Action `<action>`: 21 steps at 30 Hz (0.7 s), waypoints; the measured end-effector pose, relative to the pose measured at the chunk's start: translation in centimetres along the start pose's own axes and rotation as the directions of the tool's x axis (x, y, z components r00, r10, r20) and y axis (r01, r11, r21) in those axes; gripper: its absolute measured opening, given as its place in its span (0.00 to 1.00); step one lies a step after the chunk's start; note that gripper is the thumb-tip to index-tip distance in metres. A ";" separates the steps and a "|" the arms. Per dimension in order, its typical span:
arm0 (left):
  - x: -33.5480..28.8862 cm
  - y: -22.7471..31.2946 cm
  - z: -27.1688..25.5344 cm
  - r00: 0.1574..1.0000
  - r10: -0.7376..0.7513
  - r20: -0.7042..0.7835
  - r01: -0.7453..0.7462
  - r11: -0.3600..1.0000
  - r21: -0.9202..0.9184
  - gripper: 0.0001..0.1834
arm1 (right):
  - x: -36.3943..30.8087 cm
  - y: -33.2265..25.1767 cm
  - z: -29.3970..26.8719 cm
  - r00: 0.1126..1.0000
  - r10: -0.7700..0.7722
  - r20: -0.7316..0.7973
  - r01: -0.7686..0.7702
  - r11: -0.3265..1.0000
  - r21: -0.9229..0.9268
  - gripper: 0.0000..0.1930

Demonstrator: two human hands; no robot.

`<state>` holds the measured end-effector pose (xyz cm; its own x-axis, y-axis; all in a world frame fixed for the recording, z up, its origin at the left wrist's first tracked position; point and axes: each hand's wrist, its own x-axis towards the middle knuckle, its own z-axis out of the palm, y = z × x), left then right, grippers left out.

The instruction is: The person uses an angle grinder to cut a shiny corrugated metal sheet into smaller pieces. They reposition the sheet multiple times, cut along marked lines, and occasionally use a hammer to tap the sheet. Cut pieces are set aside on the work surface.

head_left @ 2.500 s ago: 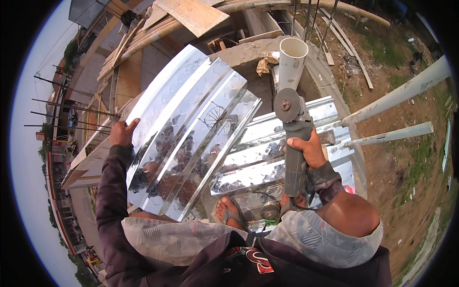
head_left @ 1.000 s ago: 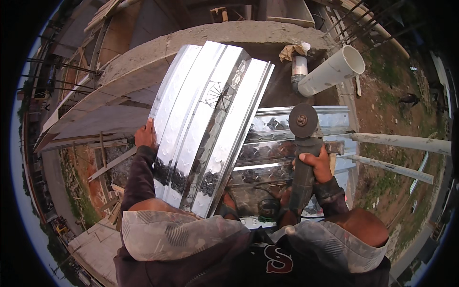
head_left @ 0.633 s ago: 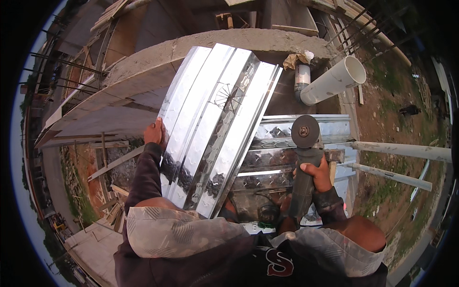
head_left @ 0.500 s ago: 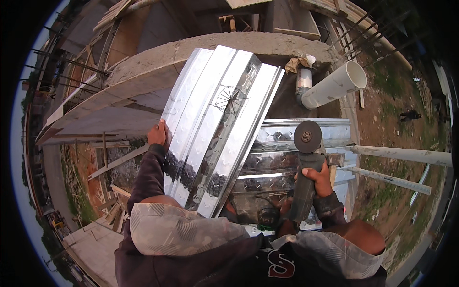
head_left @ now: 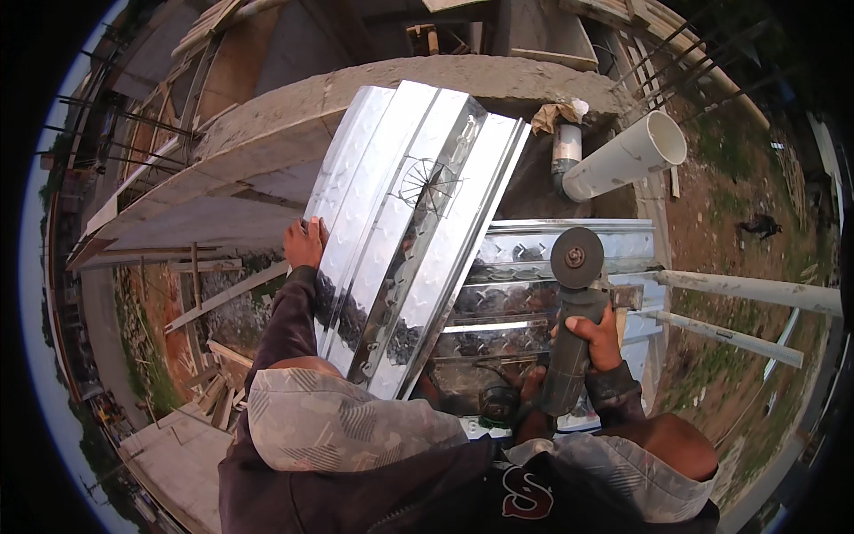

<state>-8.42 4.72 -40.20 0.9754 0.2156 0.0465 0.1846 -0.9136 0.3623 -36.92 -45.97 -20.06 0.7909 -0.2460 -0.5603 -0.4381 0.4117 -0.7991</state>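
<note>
A shiny ribbed metal decking sheet (head_left: 369,227) lies aslant before me. A round figure of dark radiating lines (head_left: 425,185) marks its upper part, with a dark spot in the middle. My left hand (head_left: 305,243) grips the sheet's left edge, fingers closed over the rim. In my right hand (head_left: 598,340) is a dark angle grinder (head_left: 566,365), its body upright and fingers wrapped round it. The grinder's cutting disc (head_left: 576,258) points away from me, apart from the slanted sheet. I cannot tell whether the disc is spinning.
Below lies more ribbed decking (head_left: 569,229). A wide white pipe (head_left: 623,160) leans beside a short pipe stuffed with brown paper (head_left: 567,147). Beyond runs a rough concrete beam (head_left: 267,129). Pale poles (head_left: 747,292) jut out right, above dirt ground where a person (head_left: 759,226) is.
My left hand has shifted slightly right and farther along the sheet's edge. The sheet has moved a little. The grinder stays nearly in place in my right hand.
</note>
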 end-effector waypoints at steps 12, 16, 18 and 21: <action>1.5 19.3 -3.1 0.761 0.649 0.015 -0.578 0.689 -0.437 0.29 | -0.6 0.6 -0.3 0.998 0.024 -0.057 -0.020 0.998 0.063 0.29; 4.7 24.3 -2.2 0.706 0.707 0.040 -0.641 0.662 -0.388 0.27 | -1.1 0.4 -0.2 0.997 0.030 -0.068 -0.026 0.998 0.060 0.30; 7.0 25.9 -1.5 0.668 0.742 0.052 -0.673 0.633 -0.382 0.28 | -1.5 0.3 -0.4 0.997 0.027 -0.079 -0.022 0.998 0.062 0.30; 9.8 27.9 -0.4 0.636 0.764 0.112 -0.684 0.625 -0.377 0.28 | -2.0 0.1 -0.8 0.995 0.069 -0.073 -0.062 0.994 0.088 0.34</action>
<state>6.24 -18.54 -29.23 0.7747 -0.5991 0.2024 -0.5973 -0.5882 0.5453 -38.88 -46.12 -19.19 0.7255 -0.2807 -0.6284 -0.4471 0.5020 -0.7404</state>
